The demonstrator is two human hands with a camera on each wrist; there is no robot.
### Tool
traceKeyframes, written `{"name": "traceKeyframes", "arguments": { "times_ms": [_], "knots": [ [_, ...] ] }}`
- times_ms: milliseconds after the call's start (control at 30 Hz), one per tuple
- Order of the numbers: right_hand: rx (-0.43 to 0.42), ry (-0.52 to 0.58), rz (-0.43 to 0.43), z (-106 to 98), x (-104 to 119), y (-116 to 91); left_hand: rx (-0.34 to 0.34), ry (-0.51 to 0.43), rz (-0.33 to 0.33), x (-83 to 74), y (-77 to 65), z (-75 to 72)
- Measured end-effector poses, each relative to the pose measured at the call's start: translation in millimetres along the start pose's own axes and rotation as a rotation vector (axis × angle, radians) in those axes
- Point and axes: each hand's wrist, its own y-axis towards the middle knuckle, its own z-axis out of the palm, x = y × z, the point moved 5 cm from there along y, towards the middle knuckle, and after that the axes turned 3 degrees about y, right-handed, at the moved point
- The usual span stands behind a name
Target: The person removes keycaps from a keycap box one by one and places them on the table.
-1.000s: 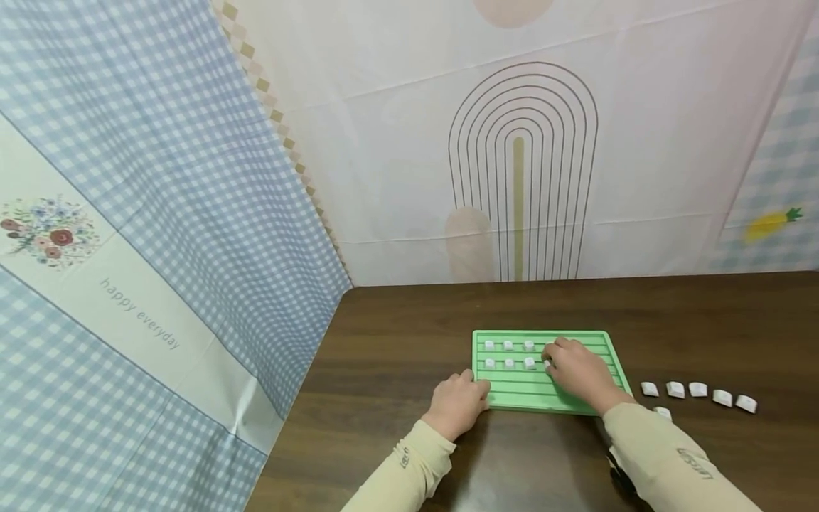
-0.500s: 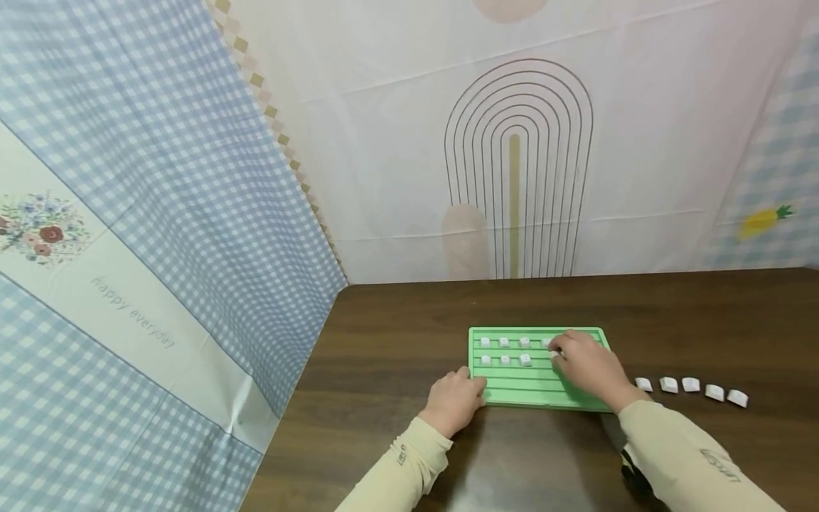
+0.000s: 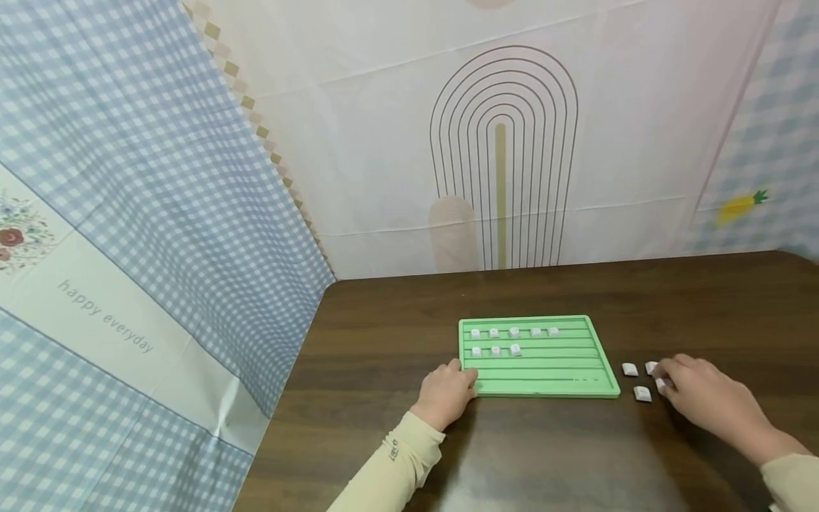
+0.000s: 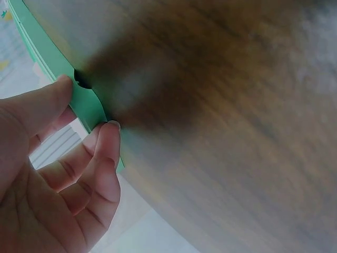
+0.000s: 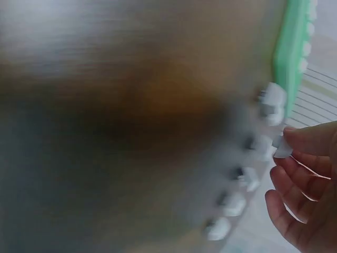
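Note:
A green tray (image 3: 544,387) with ridged rows lies on the table. Several white keycaps (image 3: 515,332) sit along its top row, and three more keycaps (image 3: 495,350) stand at the left of the second row. My left hand (image 3: 446,392) grips the tray's near left corner; in the left wrist view its thumb and fingers hold the green edge (image 4: 87,105). To the right of the tray, my right hand (image 3: 719,402) is among the loose keycaps (image 3: 643,394). It pinches one white keycap (image 5: 283,147) between thumb and forefinger. The hand hides some loose keycaps in the head view.
The dark wooden table (image 3: 384,313) reaches back to a hanging cloth (image 3: 384,178) with an arch print. A blue checked cloth (image 3: 192,178) hangs on the left. Another loose keycap (image 3: 630,369) lies near the tray's right edge.
My right hand has left the tray and moved right to the loose keycaps. More keycaps now show in the tray's top row. My left hand stays on the tray's corner.

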Motion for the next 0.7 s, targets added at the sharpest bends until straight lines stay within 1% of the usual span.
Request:
{"name": "traceKeyframes", "arguments": {
  "times_ms": [67,167,233,300,367,500,600,700],
  "knots": [
    [0.026,0.011,0.017,7,-6,-3,-0.004,-0.004,-0.003,0.7,0.1,-0.8],
    [0.030,0.029,0.031,10,-10,-3,-0.009,-0.010,0.000,0.3,0.7,-2.4],
    [0.030,0.042,0.036,9,-8,-1,0.000,-0.017,-0.001,-0.3,0.7,-3.1],
    [0.005,0.047,0.003,5,0,3,0.009,-0.018,-0.002,-0.8,0.4,-3.6],
    [-0.020,0.055,-0.037,-1,14,11,0.018,-0.020,-0.006,-1.0,-0.3,-3.8],
    [-0.059,0.085,-0.124,-1,55,35,0.018,-0.018,-0.005,-0.7,-1.7,-3.7],
    [-0.066,0.116,-0.147,12,86,58,0.024,-0.009,-0.006,-0.4,-2.4,-1.5],
    [-0.067,0.142,-0.180,25,110,79,0.020,0.012,-0.012,-2.0,0.1,-0.8]
  ]
}}
